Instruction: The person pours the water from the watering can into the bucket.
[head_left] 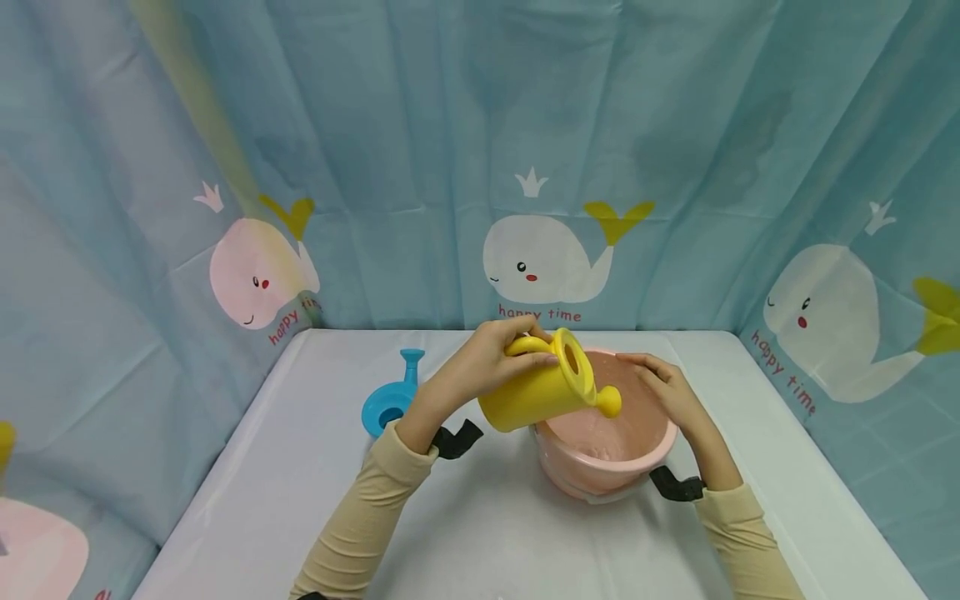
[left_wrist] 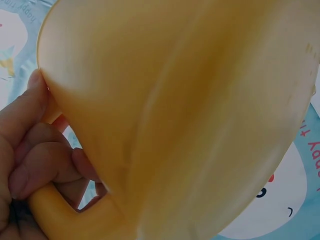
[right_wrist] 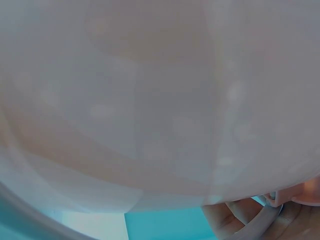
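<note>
My left hand [head_left: 504,357] grips the handle of a yellow watering can [head_left: 528,398], and its fingers curl round that handle in the left wrist view. The can is tilted, its round spout head over a pink bucket [head_left: 600,479]. Inside the bucket is what looks like rippled water. At the bucket's right side my right hand [head_left: 667,392] holds the rim. Some of its fingers [right_wrist: 225,220] show past the bucket's wall in the right wrist view; the thumb is hidden there. The watering can's body [left_wrist: 165,110] fills most of the left wrist view.
A blue watering can [head_left: 386,408] stands on the white-covered table [head_left: 300,467], left of the bucket and partly behind my left forearm. Blue curtains [head_left: 420,167] with whale prints rise behind and beside the table. A black band is on each wrist.
</note>
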